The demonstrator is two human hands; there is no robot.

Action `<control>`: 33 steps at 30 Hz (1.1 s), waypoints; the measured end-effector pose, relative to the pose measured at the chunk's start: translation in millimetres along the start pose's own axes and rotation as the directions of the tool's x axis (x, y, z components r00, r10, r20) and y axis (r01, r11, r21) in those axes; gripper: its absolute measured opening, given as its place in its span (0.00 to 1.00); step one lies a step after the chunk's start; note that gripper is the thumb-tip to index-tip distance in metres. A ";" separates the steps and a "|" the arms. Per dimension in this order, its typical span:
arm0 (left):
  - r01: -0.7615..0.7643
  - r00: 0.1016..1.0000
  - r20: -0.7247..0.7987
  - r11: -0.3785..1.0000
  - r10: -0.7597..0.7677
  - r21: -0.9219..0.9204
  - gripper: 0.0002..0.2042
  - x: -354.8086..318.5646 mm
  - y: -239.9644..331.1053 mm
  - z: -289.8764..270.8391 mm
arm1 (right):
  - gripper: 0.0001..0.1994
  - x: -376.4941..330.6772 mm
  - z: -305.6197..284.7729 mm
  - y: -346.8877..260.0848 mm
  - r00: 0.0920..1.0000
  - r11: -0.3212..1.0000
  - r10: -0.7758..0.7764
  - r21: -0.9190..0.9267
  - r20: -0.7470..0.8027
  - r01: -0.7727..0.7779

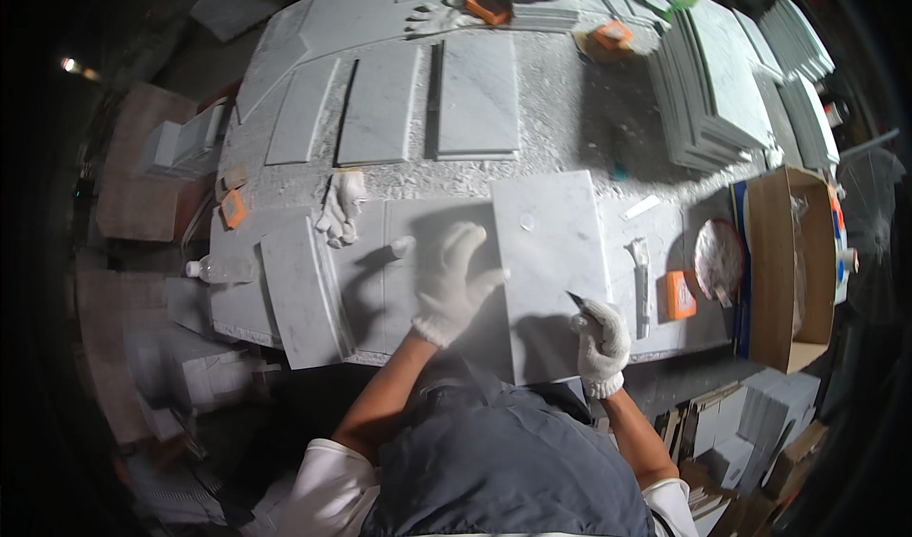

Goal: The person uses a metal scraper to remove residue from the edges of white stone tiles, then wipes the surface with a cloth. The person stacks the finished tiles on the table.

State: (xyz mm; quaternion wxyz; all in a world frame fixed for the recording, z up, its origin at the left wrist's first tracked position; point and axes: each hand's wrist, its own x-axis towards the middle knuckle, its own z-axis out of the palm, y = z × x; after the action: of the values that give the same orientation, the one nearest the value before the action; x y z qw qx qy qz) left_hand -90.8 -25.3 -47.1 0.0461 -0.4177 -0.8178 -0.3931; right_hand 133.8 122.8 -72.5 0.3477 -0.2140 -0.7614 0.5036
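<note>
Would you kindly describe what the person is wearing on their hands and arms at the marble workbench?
Both the left hand and the right hand wear white knitted work gloves with ribbed cuffs at the wrists. The forearms are bare below short white sleeves. A dark grey apron or vest covers the chest between them.

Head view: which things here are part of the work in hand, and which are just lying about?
In use:
left hand, flat on the marble slab
right hand, holding a small pointed tool at the slab's edge

Lying about:
spare glove
stack of tiles
cardboard box
orange block
plastic bottle
</note>
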 end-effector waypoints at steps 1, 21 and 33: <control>-0.033 0.999 -0.008 0.998 0.034 0.054 0.32 8.5 -1.8 3.1 | 0.16 -1.2 0.5 -5.6 1.000 0.997 0.002 -0.079 0.011 -0.001; -0.326 0.935 0.259 0.877 0.243 0.353 0.36 76.8 -39.3 47.9 | 0.15 3.2 -0.5 -20.8 0.997 0.996 0.079 0.039 0.000 -0.078; -0.018 0.926 0.365 0.955 -0.095 0.295 0.40 84.7 -13.4 23.7 | 0.12 5.1 -26.9 -11.5 0.931 0.981 0.191 0.097 -0.310 -0.169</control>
State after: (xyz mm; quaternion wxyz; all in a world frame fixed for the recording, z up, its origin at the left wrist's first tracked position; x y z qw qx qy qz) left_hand -149.2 41.1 -37.3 -0.0577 -0.4573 -0.8687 -0.1813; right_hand 150.7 138.2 -53.6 0.4251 -0.3492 -0.6549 0.5181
